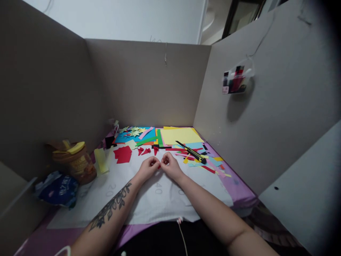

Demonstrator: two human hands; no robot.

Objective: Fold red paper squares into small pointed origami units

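Observation:
My left hand and my right hand meet over the white sheet, fingertips pinched together. Between them shows a small bit of red paper, mostly hidden by the fingers. Just beyond lie several small folded red paper pieces. A larger cut red paper rests to the left of them. On the right, a black and yellow utility knife with its blade out lies on coloured paper strips.
Yellow paper sheets are stacked at the back, beside blue paper with pale paper stars. At left stand a brown container and a blue packet. Grey panels enclose the table; a clear plastic cup hangs at right.

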